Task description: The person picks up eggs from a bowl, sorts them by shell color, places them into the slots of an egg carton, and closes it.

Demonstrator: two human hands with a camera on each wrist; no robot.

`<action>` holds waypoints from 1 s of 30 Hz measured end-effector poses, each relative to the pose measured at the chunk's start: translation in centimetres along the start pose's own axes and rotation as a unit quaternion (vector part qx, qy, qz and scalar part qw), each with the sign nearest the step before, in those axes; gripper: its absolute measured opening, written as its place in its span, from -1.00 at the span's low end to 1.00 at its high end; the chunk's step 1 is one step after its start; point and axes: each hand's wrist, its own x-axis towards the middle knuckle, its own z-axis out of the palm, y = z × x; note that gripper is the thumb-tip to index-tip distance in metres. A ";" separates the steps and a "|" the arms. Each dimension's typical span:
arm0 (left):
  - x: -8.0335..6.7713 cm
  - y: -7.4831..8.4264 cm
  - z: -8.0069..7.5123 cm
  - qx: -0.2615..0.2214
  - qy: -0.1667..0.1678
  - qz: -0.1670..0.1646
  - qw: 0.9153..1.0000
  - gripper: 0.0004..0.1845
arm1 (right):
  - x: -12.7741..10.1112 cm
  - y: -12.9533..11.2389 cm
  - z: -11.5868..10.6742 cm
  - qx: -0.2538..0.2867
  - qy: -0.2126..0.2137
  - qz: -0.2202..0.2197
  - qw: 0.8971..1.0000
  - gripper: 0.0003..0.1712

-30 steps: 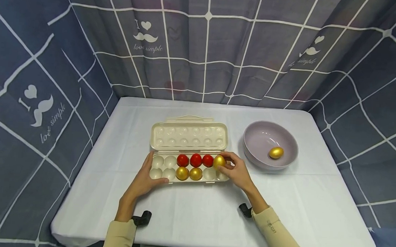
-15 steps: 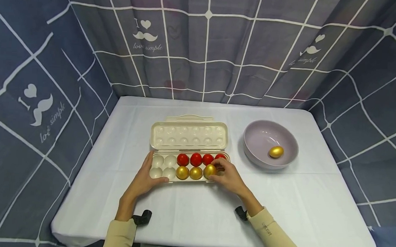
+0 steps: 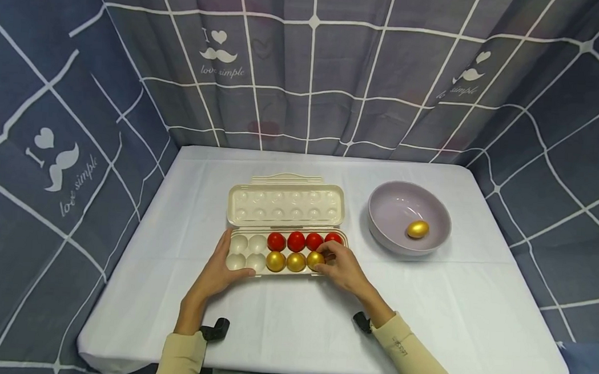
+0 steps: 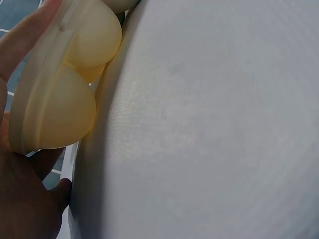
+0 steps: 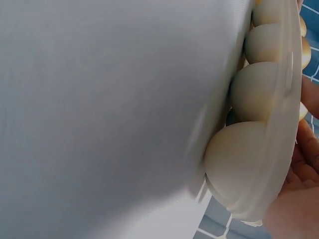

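Note:
An egg carton (image 3: 285, 206) lies with its lid folded back on the table. Red eggs (image 3: 296, 242) fill several cups of its back row. Two golden eggs (image 3: 276, 261) sit in the front row. Beside them my right hand (image 3: 345, 268) pinches a third golden egg (image 3: 315, 260) at a front-row cup. The fingers partly cover that egg and the cups to its right. My left hand (image 3: 222, 269) holds the carton's left front corner, thumb along the front edge. In the left wrist view, the carton's rounded cups (image 4: 67, 109) show beside that hand.
A mauve bowl (image 3: 379, 237) with one golden egg (image 3: 417, 229) in it stands right of the carton. Bare cups (image 3: 239, 244) show at the carton's left end. White cloth (image 3: 280, 329) covers the table; grid-patterned curtains (image 3: 282, 54) surround it on three sides.
My right hand has moved the golden egg from above the back row's right end forward and left, lowering it at the front row. The rightmost red egg has come into view. My left hand stays put.

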 end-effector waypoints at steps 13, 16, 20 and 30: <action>0.1 -0.1 0.0 -0.001 0.003 0.005 1.000 0.40 | 0.0 -0.3 0.0 -0.001 -0.001 0.010 1.000 -0.66; 0.0 -0.1 0.0 -0.002 0.003 0.004 1.000 0.40 | -0.1 -0.2 0.0 0.008 0.003 0.008 1.000 -0.62; 0.0 0.0 0.0 -0.001 0.003 0.004 1.000 0.40 | -0.3 -0.2 -0.1 0.040 0.013 0.008 0.999 -0.54; 0.0 -0.2 0.1 -0.003 0.001 -0.001 1.000 0.40 | -0.7 0.0 -0.7 0.102 0.013 0.020 0.994 -0.39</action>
